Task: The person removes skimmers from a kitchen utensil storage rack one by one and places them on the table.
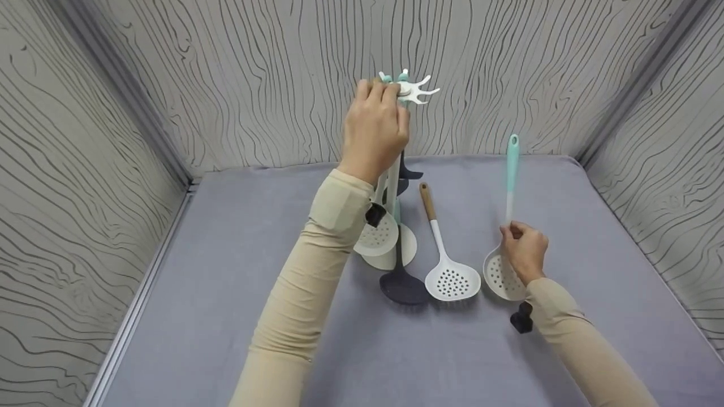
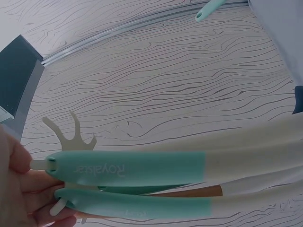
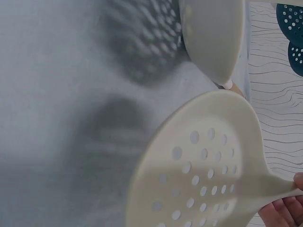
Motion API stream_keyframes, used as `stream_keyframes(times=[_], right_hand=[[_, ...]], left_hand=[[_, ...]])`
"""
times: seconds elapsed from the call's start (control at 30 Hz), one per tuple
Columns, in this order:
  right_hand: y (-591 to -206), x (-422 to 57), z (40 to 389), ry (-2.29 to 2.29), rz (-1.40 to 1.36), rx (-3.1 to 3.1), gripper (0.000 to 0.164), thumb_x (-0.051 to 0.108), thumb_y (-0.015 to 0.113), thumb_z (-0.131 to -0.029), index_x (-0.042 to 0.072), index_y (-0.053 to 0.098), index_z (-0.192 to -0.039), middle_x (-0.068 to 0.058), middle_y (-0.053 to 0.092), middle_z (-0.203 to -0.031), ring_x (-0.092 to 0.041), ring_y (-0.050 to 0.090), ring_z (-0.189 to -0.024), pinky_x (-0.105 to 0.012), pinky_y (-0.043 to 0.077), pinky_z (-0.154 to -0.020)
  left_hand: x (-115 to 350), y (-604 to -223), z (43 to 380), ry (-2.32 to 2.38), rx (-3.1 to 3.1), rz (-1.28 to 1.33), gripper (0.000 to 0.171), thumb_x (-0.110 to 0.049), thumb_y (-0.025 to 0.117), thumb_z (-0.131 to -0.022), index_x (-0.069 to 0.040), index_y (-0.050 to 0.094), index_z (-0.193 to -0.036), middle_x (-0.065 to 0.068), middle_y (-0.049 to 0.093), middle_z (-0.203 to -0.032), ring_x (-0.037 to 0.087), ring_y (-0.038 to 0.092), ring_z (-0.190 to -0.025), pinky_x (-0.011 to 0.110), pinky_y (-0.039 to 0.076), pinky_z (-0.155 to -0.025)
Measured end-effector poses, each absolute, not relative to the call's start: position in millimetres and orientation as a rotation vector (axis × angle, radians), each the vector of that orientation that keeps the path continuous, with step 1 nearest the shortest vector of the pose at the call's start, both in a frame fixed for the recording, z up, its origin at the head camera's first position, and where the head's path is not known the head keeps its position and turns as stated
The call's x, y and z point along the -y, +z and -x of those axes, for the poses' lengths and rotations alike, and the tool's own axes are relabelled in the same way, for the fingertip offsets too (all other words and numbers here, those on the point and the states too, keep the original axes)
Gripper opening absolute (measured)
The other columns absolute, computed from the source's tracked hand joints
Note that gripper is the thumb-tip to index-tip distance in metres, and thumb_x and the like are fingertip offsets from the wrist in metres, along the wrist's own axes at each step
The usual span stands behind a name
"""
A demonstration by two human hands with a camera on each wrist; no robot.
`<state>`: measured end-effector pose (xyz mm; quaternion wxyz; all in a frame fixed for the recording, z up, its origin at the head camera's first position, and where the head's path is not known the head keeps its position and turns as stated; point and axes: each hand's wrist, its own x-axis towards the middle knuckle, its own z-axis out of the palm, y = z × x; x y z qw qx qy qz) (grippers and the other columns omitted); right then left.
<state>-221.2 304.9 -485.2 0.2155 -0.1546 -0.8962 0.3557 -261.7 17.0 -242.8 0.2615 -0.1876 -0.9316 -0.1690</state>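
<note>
My right hand (image 1: 526, 249) pinches the perforated skimmer (image 1: 496, 272) at its slim neck, just above the bowl, with thumb and fingers closed around it. Its long mint handle stretches up and away from me, well past my grip. That narrow hold is my first worry: so low down, the handle's length could make the skimmer twist or tip between my fingertips. I can't tell whether the bowl's rim touches the cloth (image 1: 226, 316).

Just left of it sits the white slotted spoon (image 1: 452, 281) with the wooden handle. A careless sideways swing could knock the two heads together, since they are so close.

Further left, the dark utensil (image 1: 403, 287) reaches out in front of the rack's round base (image 1: 409, 249); dragging anything through there could catch it.

Farther up, my left hand (image 1: 376, 121) is curled over the top of the rack (image 1: 416, 90), though I can't tell how firmly it grips. Right beside these fingers, mint handles (image 2: 128, 168) hang on neighbouring prongs; a nudge might work one off. The slender rack might also rock if I pull, because several tools load it. Bare prongs point right, with the patterned wall (image 1: 271, 85) behind.
</note>
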Motion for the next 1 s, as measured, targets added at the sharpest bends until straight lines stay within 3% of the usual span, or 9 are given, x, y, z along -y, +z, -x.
stream_keyframes(times=[0.07, 0.37, 0.6, 1.0], right_hand=[[-486.1, -305.1, 221.0, 0.982, 0.437, 2.499, 0.029, 0.01, 0.061, -0.092, -0.011, 0.066, -0.111, -0.03, 0.07, -0.102, -0.039, 0.069, -0.091, -0.039, 0.058, -0.078], [-489.1, -306.8, 222.9, 0.98, 0.427, 2.527, 0.028, 0.009, 0.059, -0.092, -0.012, 0.066, -0.109, -0.032, 0.069, -0.1, -0.041, 0.067, -0.091, -0.049, 0.054, -0.085], [-491.2, -309.0, 224.8, 0.979, 0.434, 2.643, 0.028, 0.008, 0.06, -0.091, -0.014, 0.066, -0.107, -0.032, 0.069, -0.099, -0.044, 0.066, -0.093, -0.048, 0.055, -0.081], [-488.2, -308.3, 231.1, 1.053, 0.546, 2.75, 0.033, 0.009, 0.057, -0.093, -0.014, 0.062, -0.116, -0.033, 0.065, -0.113, -0.044, 0.064, -0.105, -0.048, 0.055, -0.09]], left_hand=[[-17.1, -242.5, 261.7, -0.45, 2.526, 0.507, 0.044, -0.021, 0.032, -0.097, -0.004, 0.056, -0.13, 0.01, 0.06, -0.13, 0.025, 0.047, -0.121, 0.031, 0.04, -0.109], [-17.4, -242.9, 262.5, -0.452, 2.519, 0.507, 0.044, -0.021, 0.031, -0.098, -0.005, 0.055, -0.13, 0.01, 0.06, -0.132, 0.026, 0.047, -0.121, 0.031, 0.041, -0.109], [-17.6, -244.4, 262.5, -0.496, 2.486, 0.505, 0.042, -0.019, 0.033, -0.096, -0.004, 0.057, -0.128, 0.011, 0.06, -0.13, 0.026, 0.049, -0.118, 0.031, 0.043, -0.106], [-17.7, -244.7, 263.0, -0.498, 2.484, 0.51, 0.042, -0.02, 0.034, -0.096, -0.004, 0.057, -0.128, 0.011, 0.061, -0.129, 0.026, 0.048, -0.119, 0.031, 0.043, -0.106]])
